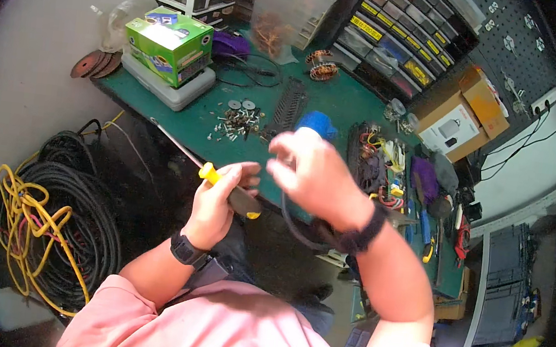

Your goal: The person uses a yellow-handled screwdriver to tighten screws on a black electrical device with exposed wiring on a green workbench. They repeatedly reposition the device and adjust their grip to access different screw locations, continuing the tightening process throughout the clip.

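Observation:
A screwdriver with a yellow and black handle (pixel 244 203) is gripped in my left hand (pixel 213 208). Its long metal shaft points up and left past the table's front edge. My right hand (pixel 311 173) is curled against a blue connector with a white band (pixel 317 123), which shows just beyond the knuckles. The fingers are slightly blurred and their grip is partly hidden. From below this hand a black cable (pixel 291 226) loops down off the table edge towards my wrist.
The green table (pixel 191 122) carries a pile of screws (pixel 239 122), a green box (pixel 169 44) on a grey case (pixel 176 95), and a copper-wound part (pixel 322 67). Hand tools crowd the right side. Drawer cabinets (pixel 397 40) stand behind. Coiled cables (pixel 74 219) lie at left.

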The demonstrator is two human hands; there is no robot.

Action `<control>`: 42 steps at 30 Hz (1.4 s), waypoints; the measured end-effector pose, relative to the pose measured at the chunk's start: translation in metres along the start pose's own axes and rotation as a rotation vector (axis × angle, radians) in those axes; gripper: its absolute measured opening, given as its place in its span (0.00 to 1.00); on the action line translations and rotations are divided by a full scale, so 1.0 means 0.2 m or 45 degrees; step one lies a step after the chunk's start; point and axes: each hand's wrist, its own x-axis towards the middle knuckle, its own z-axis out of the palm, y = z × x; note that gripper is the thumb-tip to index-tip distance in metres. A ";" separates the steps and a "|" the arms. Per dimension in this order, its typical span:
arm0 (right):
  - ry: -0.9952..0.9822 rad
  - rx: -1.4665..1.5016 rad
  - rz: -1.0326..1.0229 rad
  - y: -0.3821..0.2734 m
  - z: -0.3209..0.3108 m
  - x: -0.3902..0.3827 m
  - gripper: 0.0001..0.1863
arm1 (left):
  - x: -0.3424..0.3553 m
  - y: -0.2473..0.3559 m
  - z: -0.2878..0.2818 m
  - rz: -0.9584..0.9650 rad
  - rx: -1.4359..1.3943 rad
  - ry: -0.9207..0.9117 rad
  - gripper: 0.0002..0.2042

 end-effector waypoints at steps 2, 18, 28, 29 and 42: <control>-0.005 0.033 0.015 -0.05 0.04 -0.20 0.16 | 0.01 0.01 0.08 0.011 -0.013 -0.108 0.18; 0.708 0.252 0.836 0.14 -0.36 -1.05 0.20 | 0.41 0.18 0.23 0.964 2.248 -0.566 0.14; 0.920 0.195 1.216 0.45 -0.37 -1.76 0.17 | 0.71 0.11 0.26 0.937 2.979 -0.995 0.13; 0.889 0.204 1.318 0.46 -0.37 -1.81 0.17 | 0.72 0.11 0.27 0.919 2.982 -0.991 0.13; 0.773 0.001 1.565 0.78 -0.38 -2.00 0.17 | 0.77 0.08 0.29 0.997 2.947 -0.940 0.11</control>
